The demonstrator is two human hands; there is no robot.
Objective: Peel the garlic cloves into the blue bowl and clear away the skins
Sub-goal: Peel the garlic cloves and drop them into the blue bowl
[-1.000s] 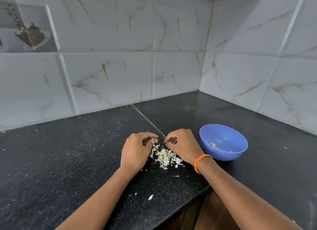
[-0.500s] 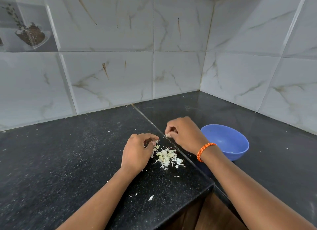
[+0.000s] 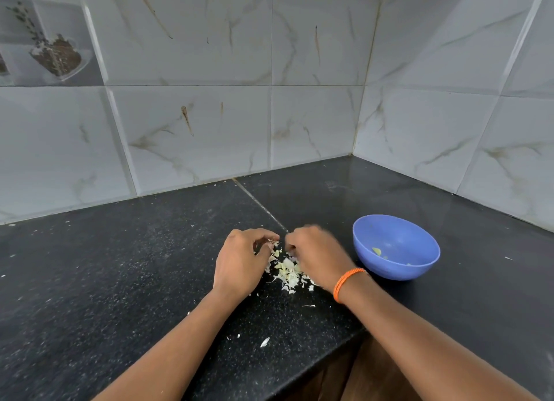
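Blue bowl (image 3: 419,260) beside garlic skins (image 3: 289,272)

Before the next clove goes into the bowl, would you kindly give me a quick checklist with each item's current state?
1. Bowl upright, within reach of right hand: ok.
2. Bowl has room; few cloves inside: ok.
3. Left hand pinching something over the skins: ok.
4. Clove fully peeled: cannot tell, hidden by fingers.
5. Right hand's hold: cannot tell, blurred.
6. Skins cleared from counter: not ok.
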